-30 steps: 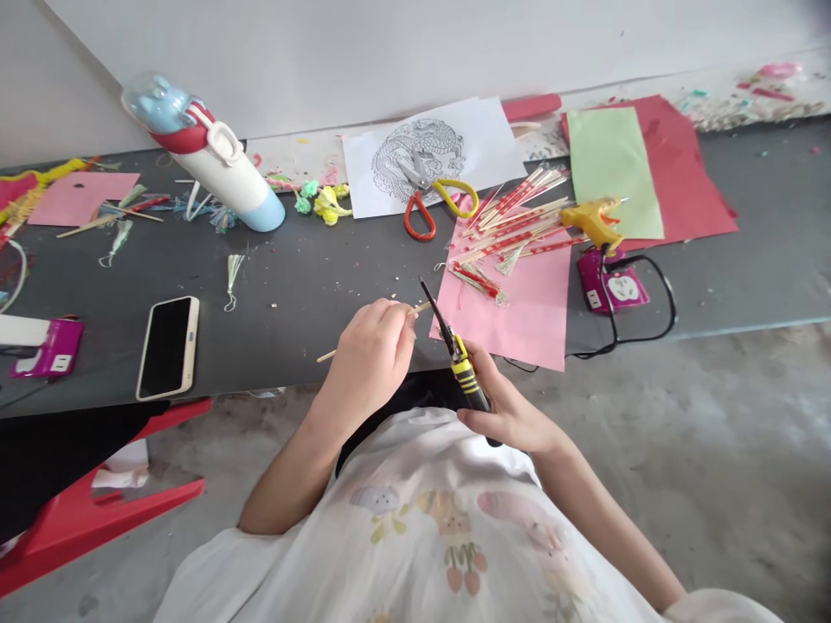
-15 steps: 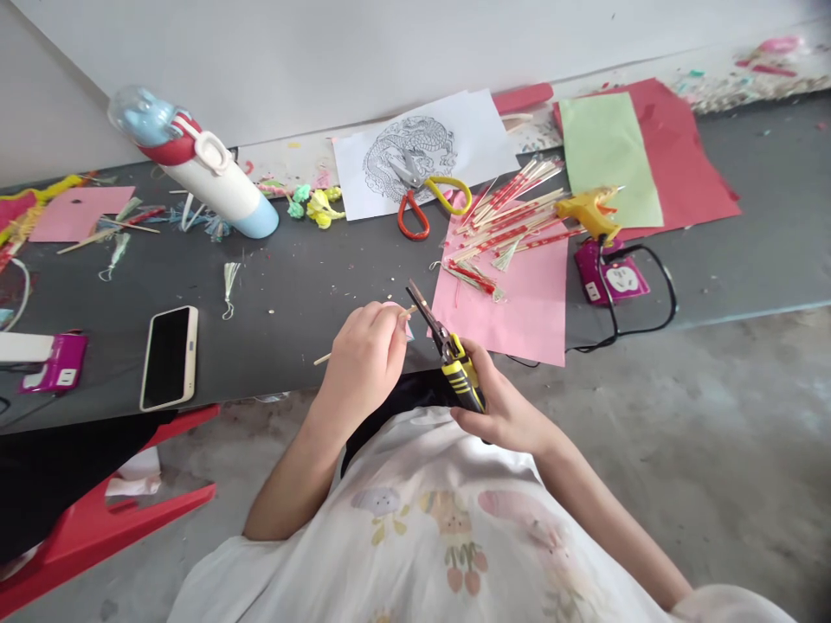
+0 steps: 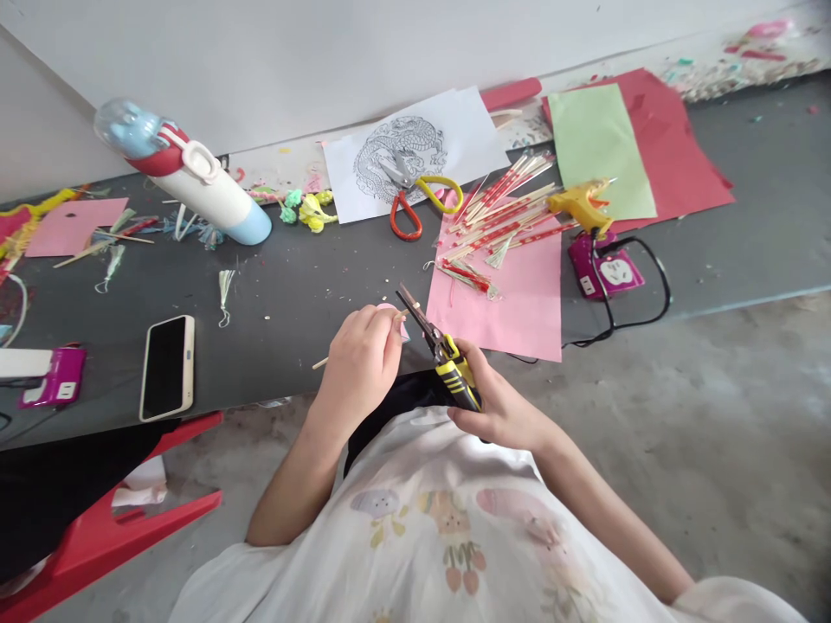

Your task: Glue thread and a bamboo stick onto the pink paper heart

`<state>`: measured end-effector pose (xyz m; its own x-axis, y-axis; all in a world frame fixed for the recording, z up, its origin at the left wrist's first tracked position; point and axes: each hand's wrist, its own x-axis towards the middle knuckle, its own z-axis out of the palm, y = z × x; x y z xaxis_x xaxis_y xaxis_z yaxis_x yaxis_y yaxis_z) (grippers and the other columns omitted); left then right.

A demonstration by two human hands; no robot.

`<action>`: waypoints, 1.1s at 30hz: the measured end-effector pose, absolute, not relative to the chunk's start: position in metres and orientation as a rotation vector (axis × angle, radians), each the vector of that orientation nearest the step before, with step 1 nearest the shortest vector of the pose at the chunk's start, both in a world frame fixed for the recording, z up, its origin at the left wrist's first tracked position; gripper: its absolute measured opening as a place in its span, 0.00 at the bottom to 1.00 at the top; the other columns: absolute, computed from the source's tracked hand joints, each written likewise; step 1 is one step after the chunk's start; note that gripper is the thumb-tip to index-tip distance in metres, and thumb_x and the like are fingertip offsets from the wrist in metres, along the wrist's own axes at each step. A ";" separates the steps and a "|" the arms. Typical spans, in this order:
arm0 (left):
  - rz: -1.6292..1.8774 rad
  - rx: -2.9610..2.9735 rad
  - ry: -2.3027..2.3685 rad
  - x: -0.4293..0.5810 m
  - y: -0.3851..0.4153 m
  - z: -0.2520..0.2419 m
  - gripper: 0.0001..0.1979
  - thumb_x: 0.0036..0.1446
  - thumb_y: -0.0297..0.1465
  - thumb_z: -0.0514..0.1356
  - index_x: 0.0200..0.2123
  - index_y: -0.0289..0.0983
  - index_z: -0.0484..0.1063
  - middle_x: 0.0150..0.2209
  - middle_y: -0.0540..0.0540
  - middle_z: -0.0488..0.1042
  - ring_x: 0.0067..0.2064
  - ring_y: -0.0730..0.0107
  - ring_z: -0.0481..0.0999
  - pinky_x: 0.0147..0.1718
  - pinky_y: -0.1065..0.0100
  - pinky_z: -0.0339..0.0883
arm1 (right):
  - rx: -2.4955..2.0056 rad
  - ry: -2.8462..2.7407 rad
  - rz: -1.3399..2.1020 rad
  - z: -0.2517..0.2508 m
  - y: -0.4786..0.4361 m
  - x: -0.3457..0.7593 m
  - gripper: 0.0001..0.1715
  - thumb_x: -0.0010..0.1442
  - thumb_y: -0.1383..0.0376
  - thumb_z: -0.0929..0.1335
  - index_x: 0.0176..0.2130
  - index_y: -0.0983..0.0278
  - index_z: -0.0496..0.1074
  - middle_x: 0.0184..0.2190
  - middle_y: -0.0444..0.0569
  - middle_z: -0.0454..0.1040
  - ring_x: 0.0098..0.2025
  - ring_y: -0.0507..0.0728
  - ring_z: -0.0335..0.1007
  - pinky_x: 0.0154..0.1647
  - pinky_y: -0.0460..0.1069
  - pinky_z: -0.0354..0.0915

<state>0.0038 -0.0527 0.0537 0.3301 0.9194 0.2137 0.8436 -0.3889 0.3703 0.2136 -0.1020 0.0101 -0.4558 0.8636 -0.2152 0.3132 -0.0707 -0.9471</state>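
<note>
Over the table's front edge, my left hand (image 3: 364, 350) is closed around a thin wooden stick (image 3: 319, 363), whose ends stick out on both sides of the fist. A small pink piece (image 3: 395, 310) shows partly behind the fingers; the rest of it is hidden. My right hand (image 3: 497, 396) grips long-nose pliers (image 3: 447, 355) with yellow and black handles. The pliers' jaws point up and left, close by the stick's right end; I cannot tell whether they touch it. Beyond them, red-patterned wooden sticks (image 3: 503, 203) and tassels lie on pink paper (image 3: 519, 316).
Scissors (image 3: 409, 186) rest on a dragon drawing (image 3: 351, 173). A yellow glue gun (image 3: 581, 206) stands by a purple power socket (image 3: 607, 268) with a black cable. A bottle (image 3: 195, 182) and a phone (image 3: 167, 368) are at left, a red stool (image 3: 130, 536) below.
The view has shifted slightly, so the table things sit a little further left. Both hands keep their grips, and the pliers' tip remains near the stick's end.
</note>
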 end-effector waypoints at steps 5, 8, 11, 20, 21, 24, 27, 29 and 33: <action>0.590 2.400 1.612 0.004 -0.052 0.053 0.13 0.69 0.30 0.46 0.40 0.37 0.70 0.36 0.45 0.74 0.39 0.64 0.72 0.41 0.64 0.64 | -1.254 -1.738 1.550 0.009 -0.102 0.214 0.47 0.53 0.67 0.69 0.65 0.63 0.46 0.60 0.60 0.63 0.58 0.66 0.63 0.60 0.60 0.61; 0.580 2.404 1.607 0.004 -0.052 0.052 0.13 0.69 0.30 0.46 0.40 0.37 0.70 0.36 0.45 0.74 0.39 0.64 0.72 0.41 0.64 0.64 | -1.256 -1.723 1.560 0.009 -0.103 0.214 0.47 0.53 0.67 0.69 0.65 0.62 0.46 0.60 0.60 0.63 0.58 0.66 0.63 0.59 0.61 0.61; 0.570 2.406 1.608 0.003 -0.052 0.052 0.13 0.69 0.31 0.46 0.40 0.37 0.70 0.36 0.44 0.74 0.39 0.64 0.72 0.41 0.64 0.64 | -1.243 -1.708 1.567 0.008 -0.103 0.215 0.46 0.53 0.67 0.69 0.65 0.61 0.47 0.60 0.59 0.63 0.58 0.66 0.64 0.59 0.61 0.62; 0.551 2.384 1.599 0.005 -0.050 0.051 0.13 0.69 0.30 0.46 0.38 0.38 0.69 0.34 0.46 0.74 0.37 0.66 0.73 0.39 0.66 0.64 | -1.267 -1.703 1.598 0.011 -0.102 0.215 0.44 0.54 0.67 0.68 0.64 0.61 0.48 0.55 0.55 0.68 0.52 0.64 0.67 0.54 0.58 0.64; 0.548 2.363 1.590 0.005 -0.050 0.051 0.13 0.69 0.30 0.46 0.37 0.38 0.69 0.33 0.46 0.73 0.37 0.67 0.73 0.38 0.66 0.64 | -1.277 -1.707 1.596 0.011 -0.103 0.215 0.44 0.53 0.67 0.68 0.64 0.61 0.48 0.54 0.55 0.68 0.51 0.63 0.67 0.53 0.58 0.64; 0.540 2.276 1.555 0.004 -0.049 0.050 0.13 0.69 0.30 0.46 0.37 0.39 0.68 0.33 0.48 0.73 0.36 0.68 0.72 0.38 0.68 0.63 | -1.310 -1.729 1.584 0.013 -0.103 0.213 0.45 0.53 0.67 0.68 0.65 0.63 0.48 0.52 0.55 0.68 0.48 0.62 0.67 0.50 0.56 0.65; 0.541 2.211 1.522 0.002 -0.048 0.050 0.13 0.68 0.31 0.46 0.37 0.39 0.69 0.34 0.48 0.73 0.36 0.70 0.73 0.38 0.70 0.63 | -1.333 -1.750 1.568 0.013 -0.104 0.213 0.46 0.52 0.66 0.69 0.65 0.64 0.47 0.53 0.57 0.67 0.49 0.62 0.66 0.52 0.57 0.65; 0.539 2.202 1.507 0.000 -0.048 0.049 0.13 0.68 0.31 0.46 0.37 0.39 0.69 0.34 0.48 0.74 0.36 0.70 0.73 0.38 0.70 0.63 | -1.336 -1.753 1.567 0.013 -0.104 0.213 0.46 0.53 0.66 0.69 0.65 0.65 0.47 0.54 0.58 0.67 0.50 0.63 0.66 0.53 0.58 0.64; 0.537 2.199 1.499 -0.001 -0.048 0.050 0.14 0.69 0.32 0.46 0.38 0.39 0.70 0.35 0.48 0.74 0.37 0.70 0.73 0.39 0.71 0.63 | -1.295 -1.741 1.572 0.014 -0.104 0.214 0.44 0.55 0.64 0.68 0.65 0.64 0.47 0.54 0.58 0.67 0.51 0.63 0.66 0.53 0.58 0.65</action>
<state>-0.0008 -0.0479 0.0495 0.3427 0.9363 0.0772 0.7727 -0.3277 0.5437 0.2136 -0.1039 0.0140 -0.4523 0.8568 -0.2474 0.3336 -0.0947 -0.9379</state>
